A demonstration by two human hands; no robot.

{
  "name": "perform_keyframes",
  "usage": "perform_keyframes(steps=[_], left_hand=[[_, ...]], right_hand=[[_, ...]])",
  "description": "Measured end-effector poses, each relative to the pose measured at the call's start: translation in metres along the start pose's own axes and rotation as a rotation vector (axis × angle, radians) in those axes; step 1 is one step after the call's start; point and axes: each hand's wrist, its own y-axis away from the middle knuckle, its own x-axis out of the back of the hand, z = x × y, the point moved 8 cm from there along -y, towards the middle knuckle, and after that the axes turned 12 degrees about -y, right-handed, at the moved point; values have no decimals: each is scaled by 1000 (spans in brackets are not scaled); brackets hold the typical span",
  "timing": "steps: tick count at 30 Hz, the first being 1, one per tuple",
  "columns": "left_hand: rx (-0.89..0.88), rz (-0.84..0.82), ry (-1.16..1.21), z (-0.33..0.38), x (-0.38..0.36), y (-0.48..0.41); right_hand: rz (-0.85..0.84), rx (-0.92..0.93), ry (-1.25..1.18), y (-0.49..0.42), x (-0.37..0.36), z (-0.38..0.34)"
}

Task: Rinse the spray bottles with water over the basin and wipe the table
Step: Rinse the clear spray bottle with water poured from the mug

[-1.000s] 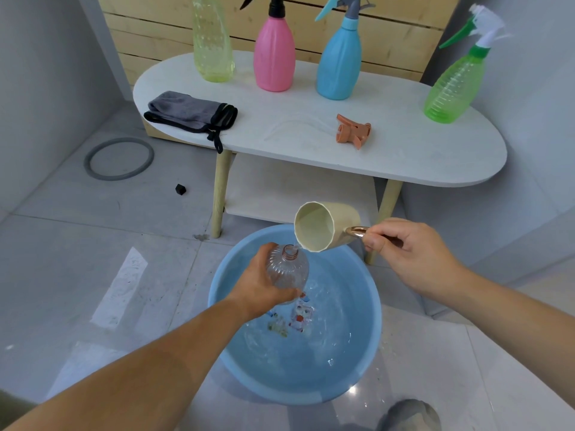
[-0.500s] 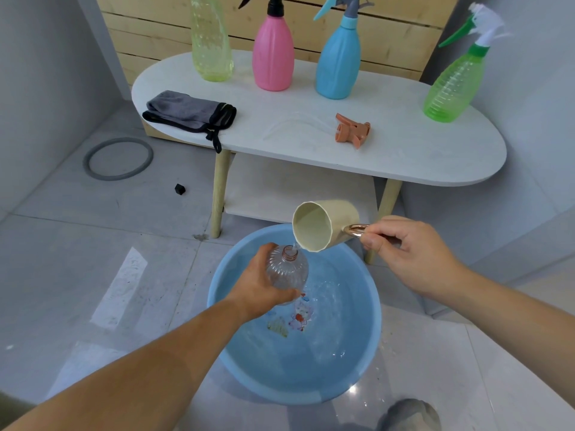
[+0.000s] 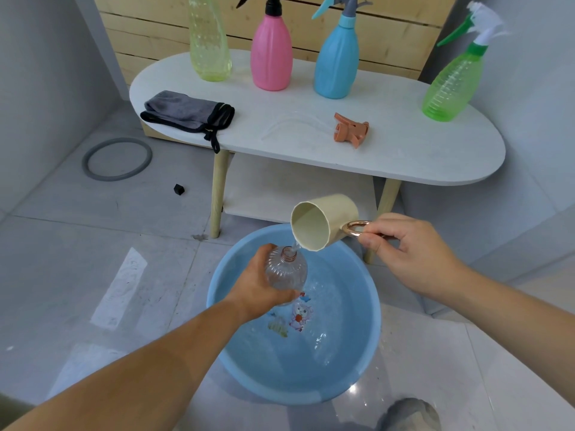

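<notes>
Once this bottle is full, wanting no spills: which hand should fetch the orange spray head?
Probably right: right hand is nearer the orange spray head, holding only the cup; left hand grips the clear bottle over the basin.

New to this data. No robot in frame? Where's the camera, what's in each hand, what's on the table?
No robot here: a person works with bare hands, filmed by one wide-angle camera worn on their head, looking forward and down. The arms entering from below are the wearer's own. The left hand grips a clear bottle, spray head off, over a blue basin on the floor. The right hand holds a cream cup by its handle, tipped so water runs into the bottle's neck. On the white table: a grey cloth, a loose orange spray head, a yellow-green bottle without a head, a pink spray bottle, a blue spray bottle and a green spray bottle.
</notes>
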Motion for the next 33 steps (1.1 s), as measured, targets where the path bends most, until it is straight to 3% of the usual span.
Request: perform_keyframes(steps=[33], left_hand=[[0,-6,-10,-3,-3,-1]], right_hand=[[-63,214,207,2,-7,-12]])
